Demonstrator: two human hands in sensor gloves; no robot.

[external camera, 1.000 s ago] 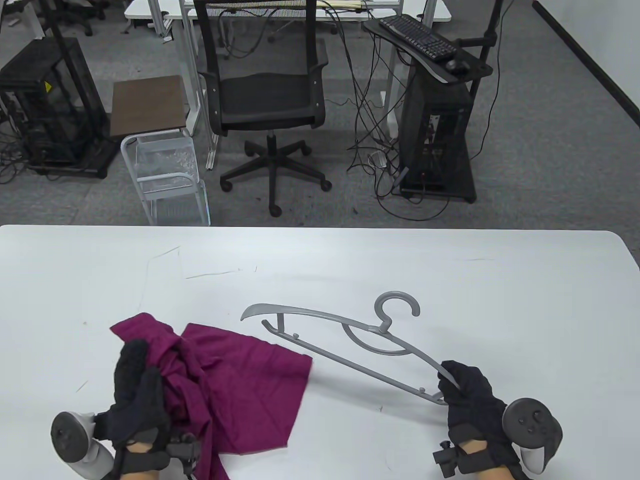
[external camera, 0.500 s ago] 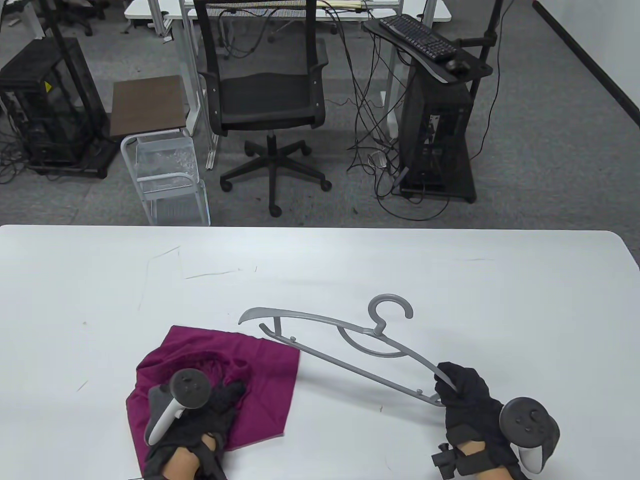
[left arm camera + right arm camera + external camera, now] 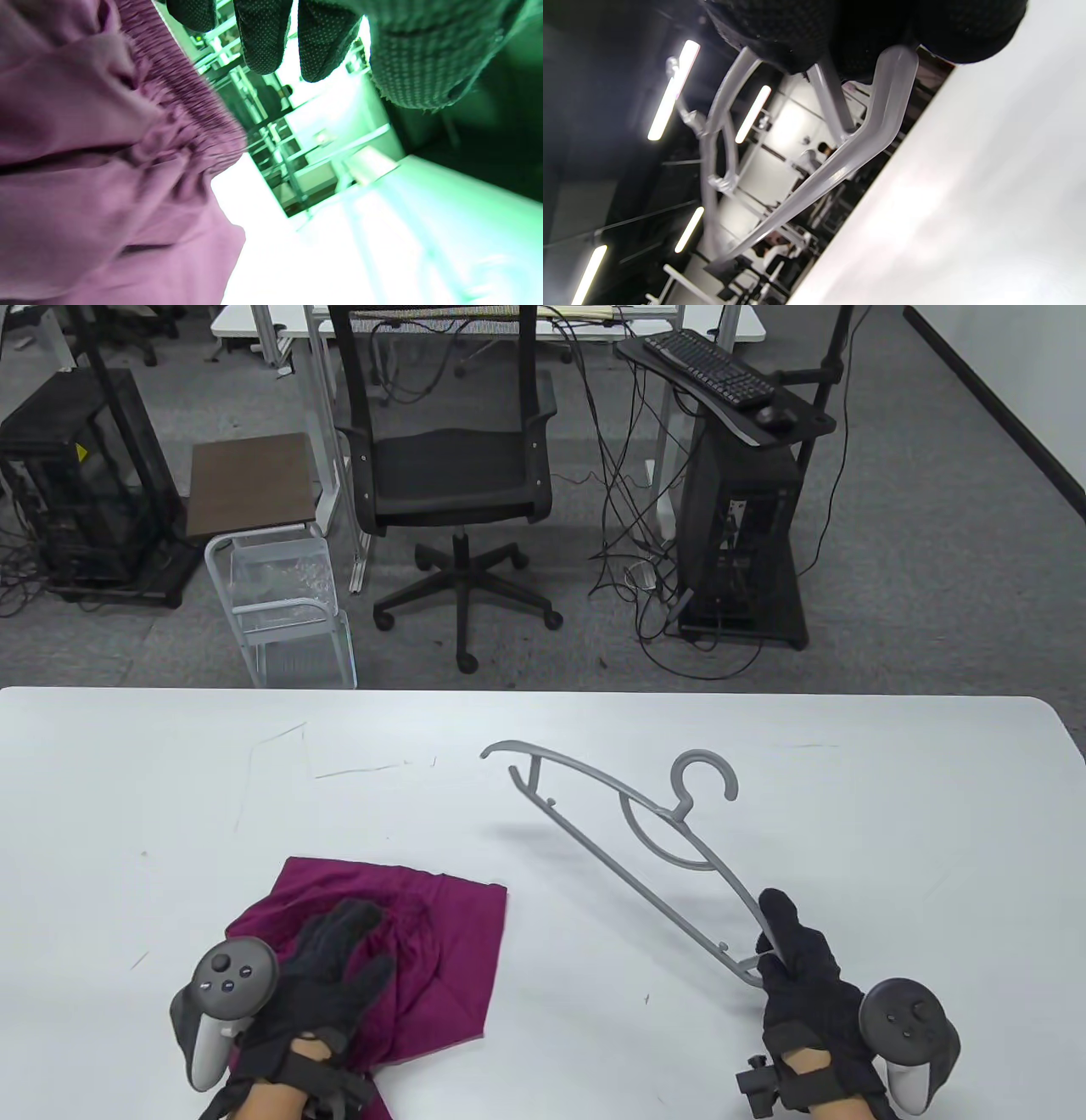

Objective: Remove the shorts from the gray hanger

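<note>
Left hand (image 3: 327, 976): fingers spread, flat over the shorts (image 3: 441, 950), grip released; whether the palm touches the cloth cannot be told. Shorts lie crumpled on the tabletop (image 3: 127, 780) at the near left, elastic waistband visible in the left wrist view (image 3: 186, 106), fully off the hanger (image 3: 628, 831). Right hand (image 3: 802, 976): grip clenched on the hanger's near end. Hanger raised and tilted, far end above the tabletop, hook toward the far side, well apart from the shorts. Beyond the tabletop: office chair (image 3: 454, 466), computer stand with keyboard (image 3: 708, 364).
</note>
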